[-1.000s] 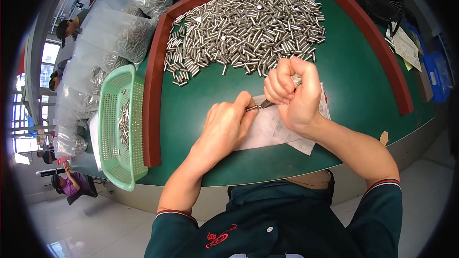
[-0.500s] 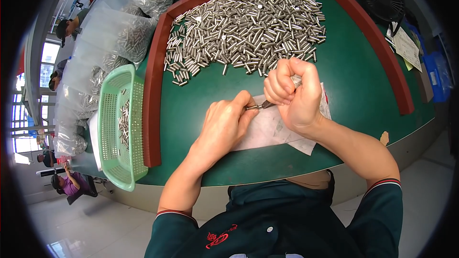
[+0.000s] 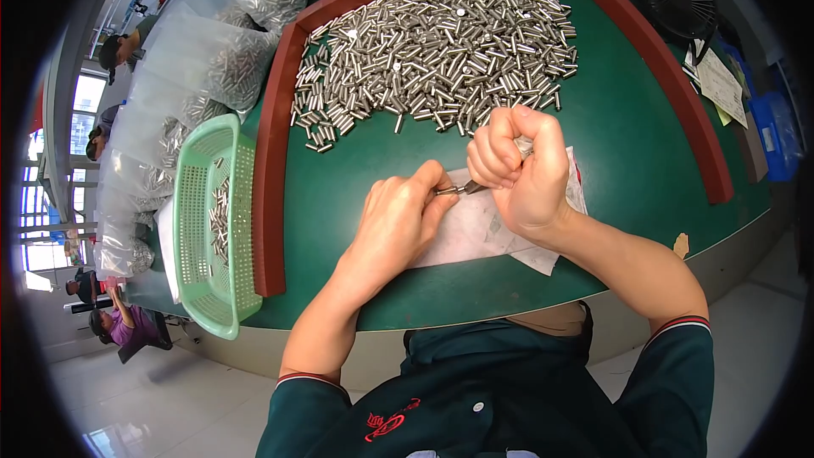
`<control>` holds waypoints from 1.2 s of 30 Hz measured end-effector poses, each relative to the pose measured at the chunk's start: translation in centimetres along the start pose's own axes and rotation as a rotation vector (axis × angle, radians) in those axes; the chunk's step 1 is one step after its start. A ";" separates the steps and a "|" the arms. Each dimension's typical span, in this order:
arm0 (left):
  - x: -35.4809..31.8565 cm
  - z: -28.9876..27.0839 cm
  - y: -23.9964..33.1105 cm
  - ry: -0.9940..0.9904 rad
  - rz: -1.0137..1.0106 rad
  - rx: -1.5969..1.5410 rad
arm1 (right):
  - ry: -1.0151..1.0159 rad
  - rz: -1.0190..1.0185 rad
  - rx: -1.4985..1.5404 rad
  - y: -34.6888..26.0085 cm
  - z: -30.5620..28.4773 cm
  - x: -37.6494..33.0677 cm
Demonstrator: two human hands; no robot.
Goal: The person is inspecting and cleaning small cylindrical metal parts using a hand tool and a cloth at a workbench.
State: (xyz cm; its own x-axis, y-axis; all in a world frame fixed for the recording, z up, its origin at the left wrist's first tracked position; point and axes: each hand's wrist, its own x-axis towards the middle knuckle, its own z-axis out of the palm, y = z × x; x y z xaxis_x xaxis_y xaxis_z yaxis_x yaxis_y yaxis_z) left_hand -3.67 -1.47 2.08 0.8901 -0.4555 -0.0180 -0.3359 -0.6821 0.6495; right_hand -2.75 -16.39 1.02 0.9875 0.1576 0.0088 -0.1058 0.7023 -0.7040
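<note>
At the far left I see a co-worker in purple (image 3: 131, 332), seated beyond the bench. Next come clear plastic bags (image 3: 243, 68), bulging with small metal pins, standing along the table's edge. Just beside them I have a green perforated basket (image 3: 242, 233); a loose heap of loose pins (image 3: 220, 225) lies along its floor, well below the rim. A red-brown border (image 3: 273, 187) walls in the green table (image 3: 636, 136), and inside it a wide pile (image 3: 441, 51) of pins spreads toward the far side. On the near side, my left hand (image 3: 397, 214) pinches one metal pin (image 3: 447, 192) between thumb and finger, above a pale sheet (image 3: 462, 237). A dark-tipped tool (image 3: 472, 187) meets the pin's right end, gripped in my right hand (image 3: 519, 165), which is curled into a fist; its handle is mostly hidden. Against a second ago, both hands sit almost exactly where they were, the right a touch lower, and the basket's contents look unchanged. The co-worker's pose has shifted slightly.
</note>
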 end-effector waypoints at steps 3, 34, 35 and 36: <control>-0.2 -0.2 0.0 0.001 -0.004 -0.002 | -0.005 0.001 -0.001 -0.1 0.3 0.0; 0.4 -6.6 -3.6 0.731 -0.018 -0.827 | -0.060 -0.072 -0.119 0.8 0.0 -0.6; -0.4 -8.2 -3.6 0.936 -0.031 -0.532 | -0.061 -0.070 -0.118 0.7 0.2 -0.6; -0.9 -9.6 -4.9 1.128 0.005 -0.171 | -0.063 -0.070 -0.114 0.7 0.4 -0.6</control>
State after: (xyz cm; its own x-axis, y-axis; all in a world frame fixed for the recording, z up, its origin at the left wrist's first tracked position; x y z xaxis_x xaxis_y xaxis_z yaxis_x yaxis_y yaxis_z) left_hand 0.10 7.78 6.24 0.6874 0.3746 0.6222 -0.3711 -0.5552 0.7443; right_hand -3.49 -15.70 0.78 0.9823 0.1563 0.1028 -0.0191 0.6306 -0.7759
